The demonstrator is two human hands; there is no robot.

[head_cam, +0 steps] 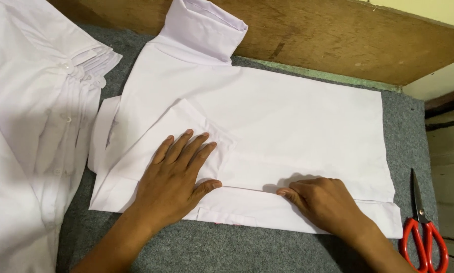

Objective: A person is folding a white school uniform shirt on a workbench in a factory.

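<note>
Now one white shirt [287, 116] lies flat, partly folded, on the grey-covered table [237, 250], its collar toward the wooden board [338, 35]. The left hand [174, 177] presses down on the folded sleeve, fingers [184, 149] spread and released, grasping nothing. The right hand [328, 202] rests on the shirt's near edge, fingers curled, pinching the fold. One pair of red-handled scissors [423, 227] lies at the right, apart. A stack of white shirts [35, 126] sits left.

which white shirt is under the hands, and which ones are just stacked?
The white shirt spread flat on the grey mat: the left hand presses its folded sleeve, the right hand its near edge. The stacked shirts at far left lie untouched.
</note>
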